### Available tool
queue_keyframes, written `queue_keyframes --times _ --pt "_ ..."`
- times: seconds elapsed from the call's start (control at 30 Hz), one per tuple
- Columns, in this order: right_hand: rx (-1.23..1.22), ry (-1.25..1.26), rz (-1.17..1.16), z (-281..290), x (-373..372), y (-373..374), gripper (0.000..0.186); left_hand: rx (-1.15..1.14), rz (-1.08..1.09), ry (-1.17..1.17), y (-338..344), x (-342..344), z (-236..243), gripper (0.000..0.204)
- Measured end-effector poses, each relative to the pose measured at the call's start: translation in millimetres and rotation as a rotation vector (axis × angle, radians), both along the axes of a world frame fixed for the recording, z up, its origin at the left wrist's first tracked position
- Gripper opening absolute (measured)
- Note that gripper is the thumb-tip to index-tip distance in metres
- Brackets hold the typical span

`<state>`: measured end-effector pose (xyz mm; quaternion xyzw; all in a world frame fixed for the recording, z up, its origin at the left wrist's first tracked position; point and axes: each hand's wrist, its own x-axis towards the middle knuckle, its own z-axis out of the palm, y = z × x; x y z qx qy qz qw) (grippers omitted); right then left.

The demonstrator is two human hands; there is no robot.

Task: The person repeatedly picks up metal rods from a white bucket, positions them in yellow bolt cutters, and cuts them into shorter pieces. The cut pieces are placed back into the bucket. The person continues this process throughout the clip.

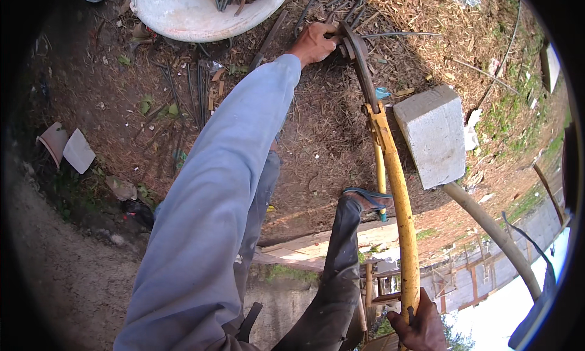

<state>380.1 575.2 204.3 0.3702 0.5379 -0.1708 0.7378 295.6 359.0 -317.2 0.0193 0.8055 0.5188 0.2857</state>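
A long bolt cutter (400, 192) with yellow handles and a dark metal head slants through the middle. My right hand (421, 328) is wrapped round the end of its upper handle, low in the picture. The lower handle (380, 168) runs down toward my sandalled foot (364, 198). At the cutter's head, my left hand (314, 44) has its fingers closed in a pinch beside the jaws; what they hold is hidden. A thin dark metal rod (403, 33) shows just past the jaws, and bent rods (349, 0) lie behind my left hand.
A white basin (201, 25) with metal rods in it stands at the top. A grey concrete block (436, 138) sits right of the cutter, with a wooden handle (496, 235) beside it. Cut rods (198, 92) lie on the littered ground. Broken tile pieces (78, 151) are at left.
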Motion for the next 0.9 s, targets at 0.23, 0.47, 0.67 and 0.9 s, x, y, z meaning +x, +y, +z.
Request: queue_keyframes --times 0.23,0.47,0.67,0.9 --pt "-0.078 0.066 0.008 -11.0 16.7 18.4 0.060 -0.023 -0.003 -0.012 -0.7 -1.7 5.8 0.028" --pt "-0.075 0.409 0.031 -42.0 99.8 47.6 0.042 -0.082 0.109 -0.050 8.3 -0.8 19.2 0.029" --pt "-0.037 0.646 0.130 -105.7 171.4 103.8 0.036 -0.046 0.036 -0.071 -5.8 -9.3 11.7 0.034" --pt "0.187 0.727 0.239 -28.3 220.4 118.3 0.058 -0.275 0.422 -0.171 33.0 61.3 111.5 0.061"
